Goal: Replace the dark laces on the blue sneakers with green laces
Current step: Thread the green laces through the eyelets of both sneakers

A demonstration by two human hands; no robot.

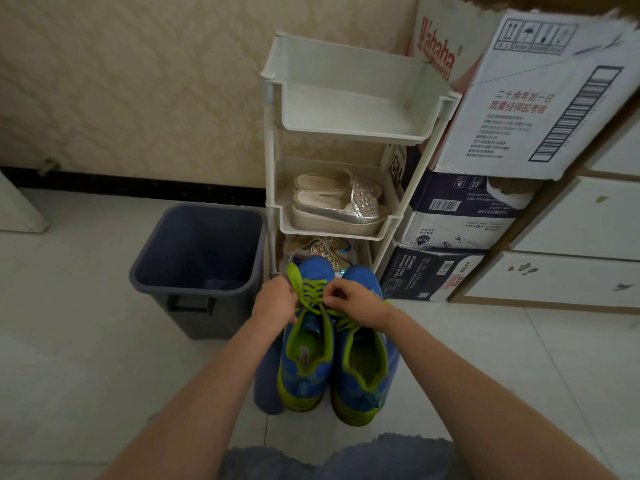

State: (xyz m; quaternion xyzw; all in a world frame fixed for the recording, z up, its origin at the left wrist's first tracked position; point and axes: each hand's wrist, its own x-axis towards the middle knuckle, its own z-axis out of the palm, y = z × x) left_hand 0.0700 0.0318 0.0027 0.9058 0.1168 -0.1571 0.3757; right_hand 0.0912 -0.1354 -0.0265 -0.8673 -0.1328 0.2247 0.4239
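Blue mesh sneakers (363, 375) with lime-green collars and soles stand side by side on the pale tiled floor (86, 341), heels toward the person and toes touching or nearly touching the foot of a white plastic three-tier rack (349, 112).

A flat lime-green lace (313, 289) criss-crosses the eyelets of the left sneaker (304, 372). The left hand (275, 301) sits at that sneaker's left side with its fingers curled round the lace, and a loop of it stands up past the knuckles. The right hand (353, 303) pinches the lace at the top of the lacing with its fingers bent, its wrist lying over the throat of the right sneaker (363, 362). Green strands show under that wrist, but I cannot tell how far that shoe is laced.

A slate-grey plastic bin (197, 265) stands on the floor just left of the rack, near the wallpapered wall (138, 81). Silver platform shoes (339, 213) lie on the rack's middle tier and gold glittery shoes (322, 247) on the bottom one. Stacked printed cardboard boxes (519, 109) stand just right of the rack, against white drawer fronts (581, 220).
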